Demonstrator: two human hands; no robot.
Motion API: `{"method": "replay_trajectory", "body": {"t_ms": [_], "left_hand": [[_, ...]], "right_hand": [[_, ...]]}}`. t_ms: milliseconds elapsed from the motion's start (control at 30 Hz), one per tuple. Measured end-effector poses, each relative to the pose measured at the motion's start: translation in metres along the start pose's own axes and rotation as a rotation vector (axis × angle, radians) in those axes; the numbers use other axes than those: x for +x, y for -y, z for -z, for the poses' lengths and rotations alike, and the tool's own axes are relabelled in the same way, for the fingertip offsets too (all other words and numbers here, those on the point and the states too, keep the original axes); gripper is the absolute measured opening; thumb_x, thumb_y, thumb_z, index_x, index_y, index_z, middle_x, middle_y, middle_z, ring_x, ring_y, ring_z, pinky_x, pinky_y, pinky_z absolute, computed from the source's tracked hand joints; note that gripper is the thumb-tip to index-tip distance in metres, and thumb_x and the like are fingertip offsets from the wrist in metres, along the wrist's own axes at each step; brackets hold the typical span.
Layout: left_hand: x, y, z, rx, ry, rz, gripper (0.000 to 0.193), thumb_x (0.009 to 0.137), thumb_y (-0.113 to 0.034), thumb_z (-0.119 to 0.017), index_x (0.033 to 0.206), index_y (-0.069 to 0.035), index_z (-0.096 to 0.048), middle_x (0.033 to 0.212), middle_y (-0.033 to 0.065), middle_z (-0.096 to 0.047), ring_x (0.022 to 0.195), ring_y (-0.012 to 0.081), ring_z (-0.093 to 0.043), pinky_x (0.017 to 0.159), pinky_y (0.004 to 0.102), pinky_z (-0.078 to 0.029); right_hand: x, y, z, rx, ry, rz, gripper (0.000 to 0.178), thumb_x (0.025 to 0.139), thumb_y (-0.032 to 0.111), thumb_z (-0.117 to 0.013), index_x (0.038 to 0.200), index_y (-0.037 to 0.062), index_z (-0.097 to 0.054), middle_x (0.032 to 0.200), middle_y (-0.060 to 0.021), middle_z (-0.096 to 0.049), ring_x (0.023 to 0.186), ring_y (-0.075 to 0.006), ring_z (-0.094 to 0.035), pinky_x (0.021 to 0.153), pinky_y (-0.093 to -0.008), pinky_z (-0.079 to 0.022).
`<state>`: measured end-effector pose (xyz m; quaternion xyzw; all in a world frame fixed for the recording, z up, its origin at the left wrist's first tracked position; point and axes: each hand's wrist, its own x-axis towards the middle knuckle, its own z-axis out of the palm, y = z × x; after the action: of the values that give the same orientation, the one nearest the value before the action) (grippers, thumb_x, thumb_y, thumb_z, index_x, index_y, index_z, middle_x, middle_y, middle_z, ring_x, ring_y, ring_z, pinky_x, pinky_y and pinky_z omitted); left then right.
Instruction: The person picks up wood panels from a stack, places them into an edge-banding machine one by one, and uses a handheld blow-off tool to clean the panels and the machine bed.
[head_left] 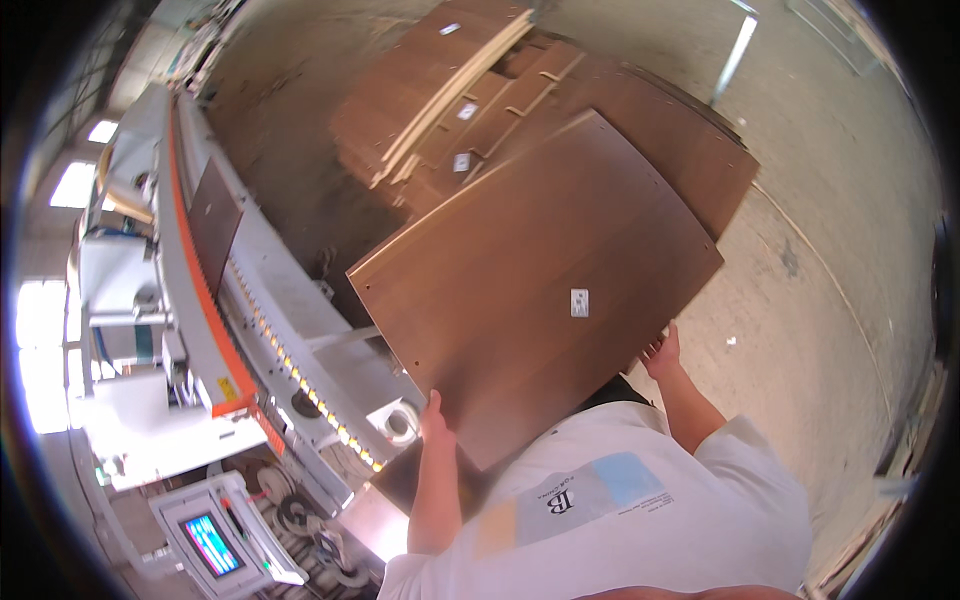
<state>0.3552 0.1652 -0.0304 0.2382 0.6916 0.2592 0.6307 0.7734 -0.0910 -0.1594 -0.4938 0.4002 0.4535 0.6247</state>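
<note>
A large brown wood panel point(520, 250) with a small white label is held out in front of my body. Its near left edge is gripped by my left hand point(437, 420), thumb along the edge and the other fingers hidden behind it. At the near right edge, my right hand point(660, 352) has its fingers curled under the panel. Small holes show near the panel's corners, and a lighter strip runs along its far left edge. What lies directly below the panel is mostly hidden.
Stacked brown panels point(400, 95) and light wood strips point(460, 95) lie ahead on the floor. To the left runs a long machine point(290, 300) with an orange guard point(190, 260), another brown panel point(213, 225) in it, and a control screen point(212, 545) nearby.
</note>
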Motion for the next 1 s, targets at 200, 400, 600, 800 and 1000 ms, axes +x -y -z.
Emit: {"method": "replay_trajectory", "body": {"t_ms": [200,400,600,800,1000], "left_hand": [[-0.043,0.017,0.059,-0.111,-0.426,-0.109,0.047,0.098,-0.037,-0.061,0.124,0.002,-0.062,0.120,0.0096,-0.065,0.106,0.0222,-0.062,0.093,0.0378,-0.049],[-0.063,0.054,0.088,-0.227,-0.578,-0.203,0.029,0.095,-0.031,-0.061,0.083,-0.004,-0.066,0.072,-0.0015,-0.049,0.062,0.0111,-0.039,0.058,0.0277,-0.035],[-0.109,0.104,0.141,-0.421,-0.679,-0.183,0.030,0.094,-0.031,-0.059,0.080,-0.005,-0.065,0.067,-0.0033,-0.049,0.060,0.0086,-0.039,0.056,0.0280,-0.035],[-0.151,0.150,0.181,-0.720,-0.786,-0.088,0.031,0.092,-0.032,-0.058,0.087,-0.003,-0.068,0.076,0.0049,-0.063,0.065,0.0163,-0.057,0.061,0.0341,-0.047],[-0.178,0.213,0.217,-0.940,-0.917,-0.021,0.032,0.091,-0.032,-0.059,0.088,-0.002,-0.069,0.076,0.0056,-0.063,0.067,0.0178,-0.059,0.060,0.0364,-0.049]], "right_hand": [[-0.010,-0.054,-0.033,0.165,-0.019,0.102,0.075,0.098,0.063,-0.033,0.150,0.0094,-0.040,0.154,-0.0076,-0.043,0.138,-0.0305,-0.040,0.117,-0.0437,-0.028],[-0.047,-0.063,-0.064,-0.065,-0.084,0.132,0.075,0.095,0.063,-0.037,0.149,0.0106,-0.042,0.156,-0.0040,-0.039,0.139,-0.0282,-0.038,0.117,-0.0403,-0.027],[-0.122,-0.087,-0.123,-0.399,-0.216,0.071,0.073,0.093,0.062,-0.037,0.148,0.0144,-0.044,0.157,-0.0016,-0.038,0.138,-0.0253,-0.039,0.115,-0.0388,-0.027],[-0.128,-0.126,-0.164,-0.393,0.372,0.096,0.068,0.096,0.058,-0.032,0.145,0.0127,-0.046,0.153,-0.0028,-0.043,0.135,-0.0267,-0.043,0.110,-0.0415,-0.034],[-0.165,-0.201,-0.216,-0.581,0.562,0.032,0.067,0.098,0.054,-0.023,0.145,0.0122,-0.047,0.151,-0.0044,-0.046,0.135,-0.0280,-0.045,0.107,-0.0473,-0.040]]}}
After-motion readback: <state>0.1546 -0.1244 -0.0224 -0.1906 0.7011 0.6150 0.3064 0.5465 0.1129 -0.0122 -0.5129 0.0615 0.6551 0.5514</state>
